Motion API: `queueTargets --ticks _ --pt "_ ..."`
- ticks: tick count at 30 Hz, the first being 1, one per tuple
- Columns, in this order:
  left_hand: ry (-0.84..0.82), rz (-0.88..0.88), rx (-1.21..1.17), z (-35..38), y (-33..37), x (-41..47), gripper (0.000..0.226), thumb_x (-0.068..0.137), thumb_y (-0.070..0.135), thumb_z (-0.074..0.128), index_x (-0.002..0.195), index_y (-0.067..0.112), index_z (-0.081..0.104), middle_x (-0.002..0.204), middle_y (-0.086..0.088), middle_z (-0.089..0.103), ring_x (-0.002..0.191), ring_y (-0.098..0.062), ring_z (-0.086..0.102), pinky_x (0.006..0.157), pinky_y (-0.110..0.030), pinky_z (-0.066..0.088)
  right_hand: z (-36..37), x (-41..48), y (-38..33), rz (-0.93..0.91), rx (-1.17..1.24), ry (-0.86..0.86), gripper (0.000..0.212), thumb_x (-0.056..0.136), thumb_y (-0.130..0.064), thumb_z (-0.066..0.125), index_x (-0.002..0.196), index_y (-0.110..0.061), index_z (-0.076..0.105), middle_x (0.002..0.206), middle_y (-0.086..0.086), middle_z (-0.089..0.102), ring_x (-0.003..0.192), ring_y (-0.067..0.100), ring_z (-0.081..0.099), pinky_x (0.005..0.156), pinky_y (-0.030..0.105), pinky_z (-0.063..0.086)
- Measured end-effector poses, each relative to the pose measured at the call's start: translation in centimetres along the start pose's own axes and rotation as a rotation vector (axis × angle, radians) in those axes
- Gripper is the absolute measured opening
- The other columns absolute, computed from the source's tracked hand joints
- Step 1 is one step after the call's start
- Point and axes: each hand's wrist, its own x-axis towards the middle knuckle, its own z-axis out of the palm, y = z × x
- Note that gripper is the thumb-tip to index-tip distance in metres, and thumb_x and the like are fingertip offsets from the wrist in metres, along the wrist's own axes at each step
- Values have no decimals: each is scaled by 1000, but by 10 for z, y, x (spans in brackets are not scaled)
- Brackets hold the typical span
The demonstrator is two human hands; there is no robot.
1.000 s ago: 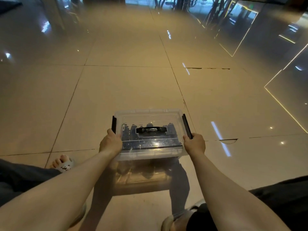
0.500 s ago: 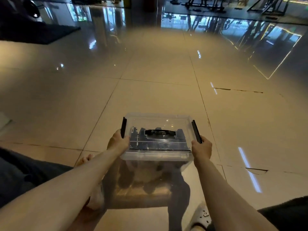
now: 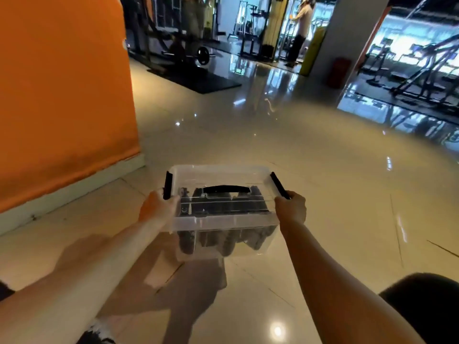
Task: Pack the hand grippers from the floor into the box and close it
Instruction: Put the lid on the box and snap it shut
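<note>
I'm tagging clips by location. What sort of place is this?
Most likely a gym: a barbell by a black mat, rows of exercise machines at right, and a box of hand grippers.

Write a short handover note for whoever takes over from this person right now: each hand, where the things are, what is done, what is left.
Left hand grips the box at its left end; right hand grips the right end.
Box is held above the floor, lid on; dark grippers lie inside, seen through the clear wall.
Done: grippers packed, lid on; none shows loose on the floor.
Left: whether the black latches are locked cannot be told; check them, then probably set the box down.
</note>
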Motion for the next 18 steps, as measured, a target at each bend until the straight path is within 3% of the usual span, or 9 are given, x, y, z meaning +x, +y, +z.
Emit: queueTargets --ticks 4,6,9,12,15,18 --pt "124 -65 15 -71 -44 45 36 101 42 53 116 12 66 86 -3 67 68 -19 63 56 -30 48 97 -13 -54 -57 19 -153 39 87 -11 59 124 -18 67 88 -1 64 73 18 60 74 32 51" --pt "177 -91 39 -95 -62 68 36 102 42 51 119 13 63 93 -6 68 67 -17 59 53 -29 41 140 -15 -66 -50 29 -236 34 88 -9 57 120 -18 67 82 -3 61 80 23 60 75 34 51" --pt "228 -152 64 -116 -90 98 31 101 38 53 120 15 61 85 -5 64 62 -19 56 51 -29 41 201 -8 -78 -55 31 -357 26 92 -6 55 110 -24 61 80 -5 57 83 22 58 74 35 50" --pt "265 -204 24 -129 -122 123 30 101 35 56 123 15 59 99 -7 67 81 -26 65 68 -37 54 269 6 -95 -64 49 -466 28 94 -2 52 114 -19 63 88 0 59 89 22 58 76 35 48" --pt "306 -251 -15 -137 -153 151 36 100 35 58 130 16 58 115 -9 68 99 -30 66 78 -38 54 332 22 -108 -115 -6 -580 40 91 -1 53 126 -16 65 102 4 65 93 24 60 78 37 51" --pt "351 -296 -42 -146 -173 178 41 98 34 60 136 19 54 126 -6 65 111 -29 64 92 -48 55 388 38 -116 -165 -74 -695 44 91 -4 59 132 -19 63 115 6 68 101 27 64 90 46 58"
